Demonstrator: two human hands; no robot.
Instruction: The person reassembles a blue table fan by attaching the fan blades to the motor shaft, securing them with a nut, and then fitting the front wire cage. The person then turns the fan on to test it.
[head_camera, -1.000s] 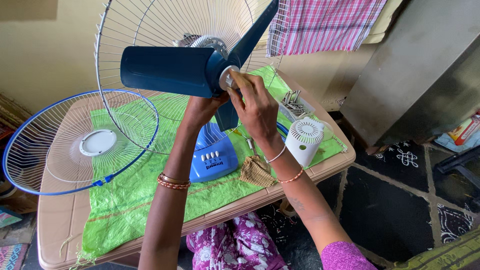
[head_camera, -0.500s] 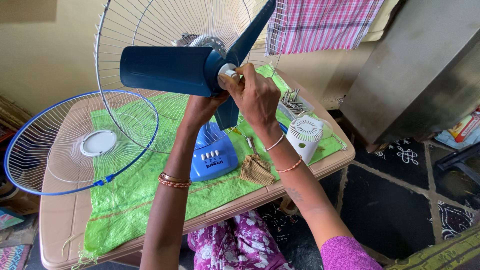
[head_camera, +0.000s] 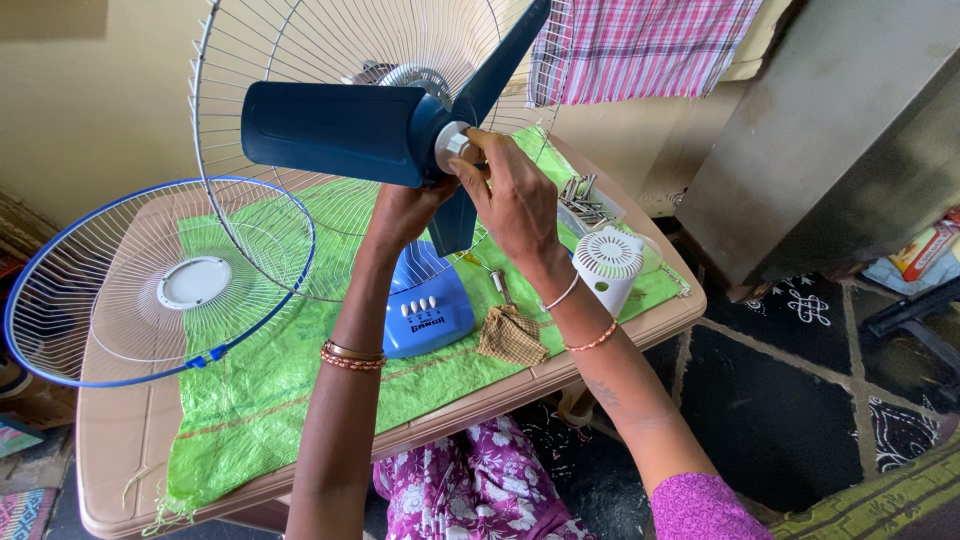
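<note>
A table fan stands on a beige plastic table (head_camera: 120, 450). Its dark blue three-bladed propeller (head_camera: 340, 130) sits in front of the white wire rear guard (head_camera: 300, 40). My right hand (head_camera: 510, 195) has its fingers closed on the white cap (head_camera: 452, 145) at the hub of the blades. My left hand (head_camera: 405, 210) reaches up under the hub and grips the fan behind the lower blade; its fingers are partly hidden. The fan's blue base (head_camera: 428, 312) with white buttons rests on a green woven sheet (head_camera: 270, 390).
The loose front guard (head_camera: 150, 280), white wire with a blue rim, lies on the table's left side. A white vented motor cover (head_camera: 607, 262), a small checked cloth (head_camera: 513, 337), a screwdriver (head_camera: 500, 285) and a tray of metal parts (head_camera: 585, 205) lie on the right. A grey cabinet (head_camera: 830, 140) stands beyond.
My right hand has shifted its grip around the white hub cap, fingers moving over it. The left hand and fan have stayed in place.
</note>
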